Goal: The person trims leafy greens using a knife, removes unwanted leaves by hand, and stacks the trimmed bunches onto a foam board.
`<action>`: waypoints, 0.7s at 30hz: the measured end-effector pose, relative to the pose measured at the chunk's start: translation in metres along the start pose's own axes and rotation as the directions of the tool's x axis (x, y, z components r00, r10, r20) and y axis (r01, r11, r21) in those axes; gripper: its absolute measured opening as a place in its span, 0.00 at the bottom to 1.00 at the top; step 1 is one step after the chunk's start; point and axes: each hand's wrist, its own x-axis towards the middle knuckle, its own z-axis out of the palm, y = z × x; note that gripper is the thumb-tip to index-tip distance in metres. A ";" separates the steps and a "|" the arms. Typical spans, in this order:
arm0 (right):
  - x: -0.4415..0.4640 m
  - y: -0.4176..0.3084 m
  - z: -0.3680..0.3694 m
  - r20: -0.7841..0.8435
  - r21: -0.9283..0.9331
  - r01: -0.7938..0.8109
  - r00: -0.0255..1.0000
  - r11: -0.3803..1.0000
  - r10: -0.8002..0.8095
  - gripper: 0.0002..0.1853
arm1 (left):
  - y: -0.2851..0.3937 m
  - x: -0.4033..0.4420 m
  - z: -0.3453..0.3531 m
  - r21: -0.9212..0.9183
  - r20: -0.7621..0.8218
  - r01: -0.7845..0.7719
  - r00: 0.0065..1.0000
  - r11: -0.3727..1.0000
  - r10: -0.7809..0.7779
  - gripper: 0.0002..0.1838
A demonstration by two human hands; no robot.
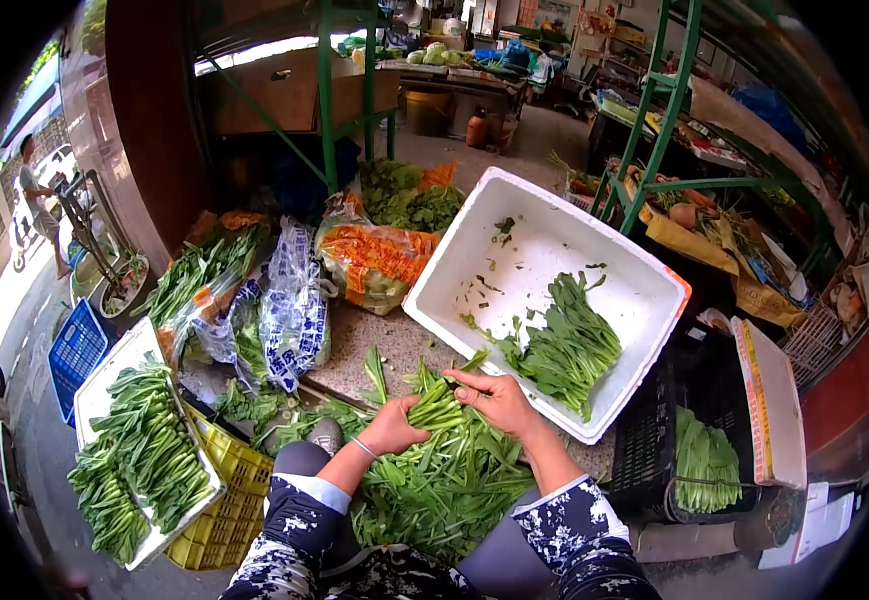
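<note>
In the head view my left hand [391, 425] is closed around a small bunch of leafy greens [438, 410], the pale green stems pointing up and to the right. My right hand [499, 402] is just beside it, thumb and fingers pinched on a green stalk [474, 361] at the bunch's upper end. Beneath both hands, a loose heap of leafy greens [434, 495] lies between my knees. The white foam box [529, 205] stands just beyond my right hand, tilted towards me, with a bundle of greens [579, 335] and leaf scraps inside.
At left, stacked greens [149, 445] lie on a white foam lid above a yellow crate [229, 490]. Plastic bags of vegetables [294, 305] sit ahead. On the right, a black crate [644, 440] holds more greens [704, 460]. A green metal frame [654, 120] rises behind.
</note>
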 end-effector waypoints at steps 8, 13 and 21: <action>-0.009 0.000 -0.004 -0.060 -0.086 0.016 0.998 0.996 -0.021 0.16 | -0.004 -0.013 -0.004 -0.122 0.171 0.013 0.985 0.992 0.008 0.21; -0.002 0.015 0.000 -0.213 -0.067 -0.016 0.977 0.998 0.001 0.20 | -0.002 -0.014 -0.009 -0.066 0.137 0.105 0.986 0.992 -0.095 0.19; -0.004 0.015 0.008 -0.304 -0.010 -0.219 0.930 0.976 0.206 0.21 | 0.007 -0.018 -0.009 -0.438 0.077 0.191 0.982 0.878 -0.175 0.19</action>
